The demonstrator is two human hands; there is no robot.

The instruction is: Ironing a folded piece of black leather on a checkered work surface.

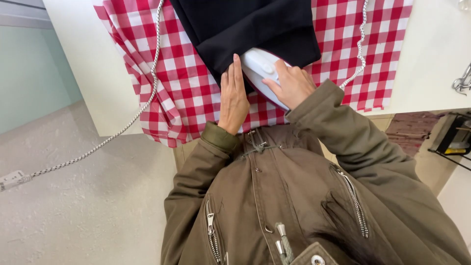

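Black cloth [245, 29] lies on the checked cover [171, 83]; your right hand [292, 86] has a closed grip on the white iron [260, 66]. Keep your flat, empty left hand [233, 98] clear of it.

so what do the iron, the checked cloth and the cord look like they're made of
The iron, under the right hand, looks like smooth white plastic with a slight sheen. The checked cloth seems a thin woven fabric, likely cotton: matte red and white squares, soft folds at the table edge. The cord appears sheathed in braided textile, judging by its speckled black and white weave. The left hand lies flat beside the iron.
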